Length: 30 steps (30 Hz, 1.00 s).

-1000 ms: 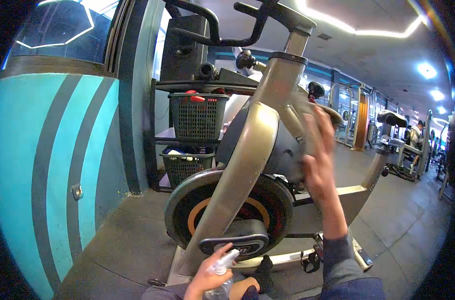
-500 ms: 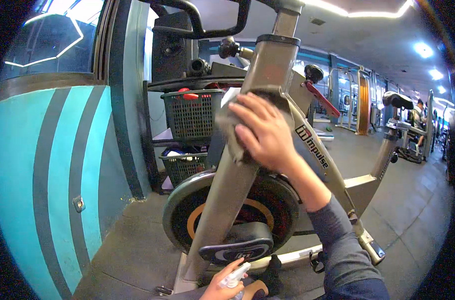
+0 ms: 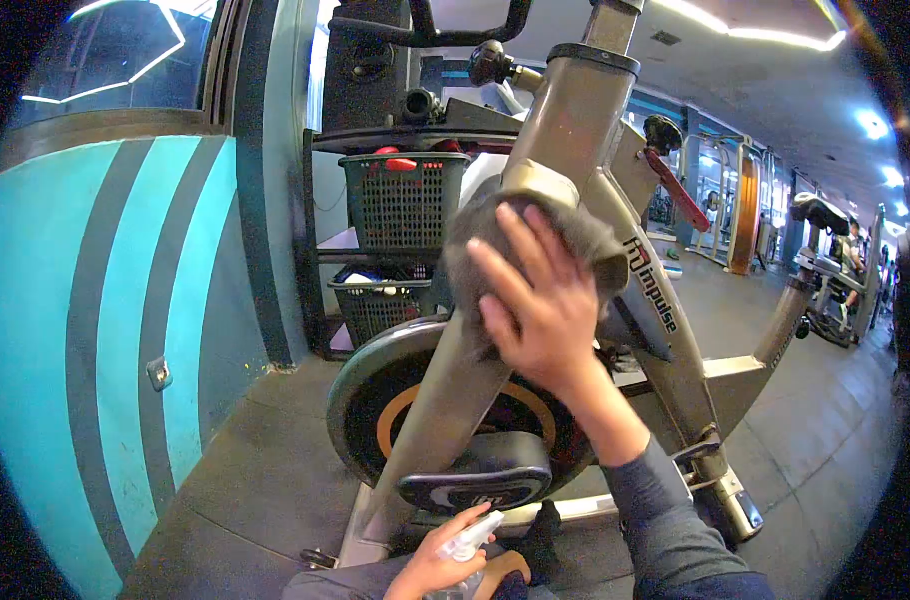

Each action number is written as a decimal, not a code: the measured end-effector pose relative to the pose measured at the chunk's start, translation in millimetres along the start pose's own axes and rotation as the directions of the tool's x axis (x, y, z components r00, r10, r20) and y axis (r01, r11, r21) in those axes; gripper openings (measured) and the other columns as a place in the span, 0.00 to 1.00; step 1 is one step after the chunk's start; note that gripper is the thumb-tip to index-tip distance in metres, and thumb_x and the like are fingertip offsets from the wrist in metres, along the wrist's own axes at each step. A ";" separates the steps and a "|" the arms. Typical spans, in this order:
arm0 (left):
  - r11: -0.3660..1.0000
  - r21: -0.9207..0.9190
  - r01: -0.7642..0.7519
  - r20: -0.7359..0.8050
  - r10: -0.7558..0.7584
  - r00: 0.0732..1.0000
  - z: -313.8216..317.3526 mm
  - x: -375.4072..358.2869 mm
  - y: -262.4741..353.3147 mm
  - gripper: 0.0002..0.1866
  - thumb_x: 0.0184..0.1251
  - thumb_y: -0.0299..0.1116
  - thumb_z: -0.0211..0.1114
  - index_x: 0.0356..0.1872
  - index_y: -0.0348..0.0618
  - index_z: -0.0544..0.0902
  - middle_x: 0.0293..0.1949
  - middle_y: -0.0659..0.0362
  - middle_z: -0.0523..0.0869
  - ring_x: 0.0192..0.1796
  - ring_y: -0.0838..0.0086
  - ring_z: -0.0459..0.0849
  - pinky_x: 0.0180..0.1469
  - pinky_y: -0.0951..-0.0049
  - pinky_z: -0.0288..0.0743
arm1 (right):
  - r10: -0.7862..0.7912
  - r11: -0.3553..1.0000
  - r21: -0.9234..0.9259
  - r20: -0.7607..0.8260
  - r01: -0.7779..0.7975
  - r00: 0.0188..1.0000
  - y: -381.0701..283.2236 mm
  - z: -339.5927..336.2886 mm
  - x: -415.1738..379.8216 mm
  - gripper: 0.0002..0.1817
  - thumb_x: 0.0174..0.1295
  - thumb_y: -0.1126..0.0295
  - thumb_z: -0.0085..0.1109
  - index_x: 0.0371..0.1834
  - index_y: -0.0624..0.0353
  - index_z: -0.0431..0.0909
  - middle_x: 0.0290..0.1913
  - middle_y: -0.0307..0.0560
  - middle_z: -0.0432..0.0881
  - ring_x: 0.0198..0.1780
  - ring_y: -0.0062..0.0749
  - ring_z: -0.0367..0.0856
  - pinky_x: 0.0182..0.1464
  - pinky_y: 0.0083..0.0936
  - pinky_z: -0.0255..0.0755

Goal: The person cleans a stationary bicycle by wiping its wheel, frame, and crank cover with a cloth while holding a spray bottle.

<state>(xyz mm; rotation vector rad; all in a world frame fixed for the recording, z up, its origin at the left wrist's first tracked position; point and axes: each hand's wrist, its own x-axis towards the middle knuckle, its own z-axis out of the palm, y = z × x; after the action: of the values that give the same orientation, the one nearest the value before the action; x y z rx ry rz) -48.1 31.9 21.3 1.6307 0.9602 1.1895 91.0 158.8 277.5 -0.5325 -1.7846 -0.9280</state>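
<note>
My right hand (image 3: 545, 300) presses a dark grey cloth (image 3: 475, 250) against the slanted front tube of an exercise bike (image 3: 455, 390), just below the upper joint. Its fingers are spread over the cloth. Low in the view, my left hand (image 3: 440, 560) is wrapped round a spray bottle with a white nozzle (image 3: 472, 537), near the black flywheel cover (image 3: 480, 480). The bottle's lower part is mostly hidden. Behind the tube stands the flywheel (image 3: 360, 400).
Two baskets, the upper (image 3: 405, 205) and the lower (image 3: 380, 308), stand on a shelf behind the bike. A turquoise striped wall (image 3: 35, 350) is at the left. Another bike's seat (image 3: 820, 212), gym machines and a person (image 3: 855, 255) are at the right.
My right hand and the cloth have moved down the tube, and more of the cloth shows. The view has shifted slightly. My left hand still holds the bottle.
</note>
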 end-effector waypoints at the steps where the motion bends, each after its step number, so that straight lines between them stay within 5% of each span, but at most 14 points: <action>1: 1.000 -0.018 0.019 0.006 -0.019 1.000 0.0 -0.5 1.1 0.35 0.55 0.25 0.63 0.69 0.45 0.67 0.49 0.56 0.85 0.50 0.75 0.82 0.56 0.74 0.74 | -0.007 1.000 -0.004 0.038 0.007 0.999 -9.6 4.0 -10.4 0.28 0.56 0.61 0.56 0.64 0.41 0.73 0.73 0.47 0.63 0.72 0.48 0.61 0.69 0.45 0.59; 4: 0.996 0.084 0.039 0.066 -0.044 0.997 -2.4 -2.0 14.5 0.36 0.55 0.20 0.62 0.69 0.40 0.64 0.53 0.56 0.83 0.51 0.75 0.83 0.52 0.76 0.76 | -0.105 0.987 0.139 0.179 0.080 0.978 -35.7 29.4 -54.6 0.31 0.57 0.61 0.55 0.68 0.43 0.68 0.75 0.46 0.58 0.75 0.46 0.57 0.69 0.47 0.59; 9: 0.998 -0.040 0.057 0.087 -0.053 0.995 -4.6 -10.1 5.3 0.35 0.54 0.19 0.61 0.68 0.39 0.66 0.48 0.57 0.83 0.48 0.73 0.84 0.50 0.74 0.77 | -0.301 0.933 0.292 0.316 0.209 0.900 -78.2 44.8 -109.5 0.32 0.60 0.66 0.49 0.70 0.53 0.60 0.75 0.49 0.57 0.73 0.51 0.61 0.69 0.50 0.60; 15: 0.992 -0.122 0.033 0.113 -0.019 0.993 -6.5 -18.2 5.6 0.33 0.54 0.18 0.61 0.66 0.37 0.68 0.47 0.56 0.82 0.43 0.73 0.86 0.49 0.72 0.78 | -0.382 0.884 0.404 0.332 0.236 0.863 -77.3 45.9 -116.5 0.31 0.60 0.62 0.52 0.70 0.45 0.63 0.76 0.45 0.55 0.72 0.48 0.62 0.68 0.51 0.60; 18: 0.996 -0.073 0.052 0.095 -0.044 0.994 -6.8 -18.5 8.1 0.33 0.54 0.18 0.62 0.65 0.37 0.69 0.48 0.55 0.82 0.43 0.73 0.85 0.48 0.73 0.79 | -0.215 0.974 0.139 0.311 0.179 0.926 -63.6 34.1 -84.5 0.32 0.60 0.58 0.54 0.70 0.41 0.64 0.77 0.44 0.53 0.74 0.49 0.59 0.69 0.51 0.58; 20: 0.992 -0.122 0.028 0.095 -0.016 0.995 -6.8 -18.9 7.5 0.33 0.53 0.18 0.63 0.65 0.37 0.69 0.47 0.56 0.83 0.42 0.74 0.85 0.47 0.74 0.79 | -0.023 0.975 0.215 0.363 -0.059 0.932 -40.6 20.9 -44.0 0.33 0.57 0.58 0.58 0.69 0.43 0.66 0.77 0.44 0.54 0.74 0.49 0.58 0.69 0.48 0.60; 21: 0.991 -0.126 0.033 0.093 -0.021 0.995 -8.0 -18.7 7.8 0.33 0.53 0.18 0.63 0.65 0.37 0.69 0.47 0.56 0.83 0.42 0.74 0.85 0.47 0.74 0.79 | -0.060 0.996 0.081 0.150 0.048 0.987 -26.6 19.3 -24.8 0.31 0.56 0.58 0.58 0.67 0.43 0.69 0.75 0.45 0.58 0.73 0.47 0.59 0.67 0.46 0.62; 23: 0.996 -0.091 0.015 0.071 -0.008 0.997 -9.6 -17.5 7.2 0.33 0.54 0.18 0.62 0.65 0.37 0.69 0.46 0.56 0.83 0.42 0.75 0.85 0.47 0.75 0.79 | -0.044 0.989 -0.135 0.057 0.052 0.997 -9.7 -1.1 11.7 0.26 0.56 0.58 0.59 0.61 0.42 0.76 0.70 0.43 0.66 0.71 0.45 0.63 0.67 0.43 0.60; 27: 0.987 -0.152 0.044 0.049 -0.037 0.998 -10.8 -14.7 -8.5 0.32 0.54 0.18 0.62 0.65 0.38 0.69 0.45 0.56 0.83 0.41 0.76 0.85 0.46 0.75 0.79 | 0.009 1.000 0.029 -0.046 -0.008 0.999 27.7 0.0 46.1 0.18 0.59 0.55 0.57 0.51 0.46 0.81 0.61 0.42 0.76 0.66 0.44 0.69 0.66 0.44 0.60; 30: 0.998 -0.064 0.007 0.046 -0.004 0.999 -12.4 -9.6 -7.3 0.31 0.55 0.20 0.62 0.65 0.38 0.70 0.45 0.57 0.84 0.41 0.77 0.85 0.46 0.74 0.79 | -0.073 0.996 -0.051 -0.091 0.069 0.993 20.4 3.1 39.4 0.16 0.57 0.57 0.58 0.47 0.47 0.82 0.59 0.40 0.78 0.65 0.41 0.70 0.67 0.44 0.59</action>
<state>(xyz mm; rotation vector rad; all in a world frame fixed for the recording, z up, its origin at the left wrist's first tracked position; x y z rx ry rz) -63.1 27.9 13.6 1.5969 0.8885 1.1628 88.4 171.1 320.2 -0.4515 -1.7101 -1.0308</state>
